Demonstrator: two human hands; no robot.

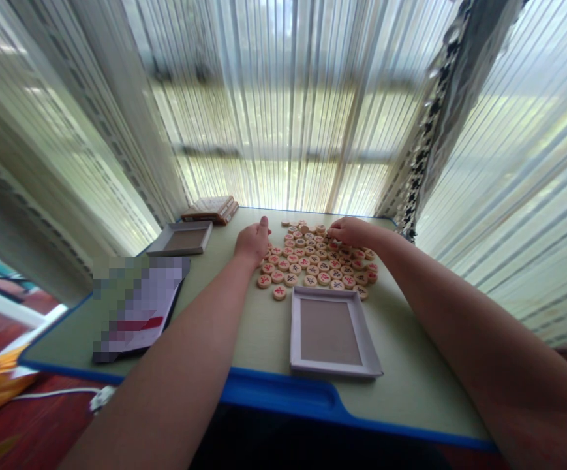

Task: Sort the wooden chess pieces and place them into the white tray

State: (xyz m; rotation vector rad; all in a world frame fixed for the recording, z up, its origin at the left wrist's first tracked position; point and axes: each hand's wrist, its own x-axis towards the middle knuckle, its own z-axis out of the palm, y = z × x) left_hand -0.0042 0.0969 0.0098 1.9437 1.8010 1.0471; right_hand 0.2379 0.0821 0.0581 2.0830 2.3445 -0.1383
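Observation:
Round wooden Chinese chess pieces (pixel 311 260) with red and black characters lie spread across the table, mostly flat, a few stacked or leaning at the back. At their left edge is my left hand (pixel 252 243), thumb up and the other fingers curled inward; whatever they may hold is hidden. My right hand (pixel 349 230) reaches to the back right of the pieces, palm down, its bent fingertips close together at the pieces there. Whether a piece is between them cannot be made out. In front of the pieces lies a shallow white box tray (pixel 297 333) with a brown bottom.
A second shallow box (pixel 185 249) lies at the back left, near a brown-edged stack (pixel 209 207) that looks like books. A partly blurred flat item (pixel 153 307) lies left of my forearm. The green table (pixel 258 346) has a blue rim; striped curtains (pixel 283 130) hang behind it.

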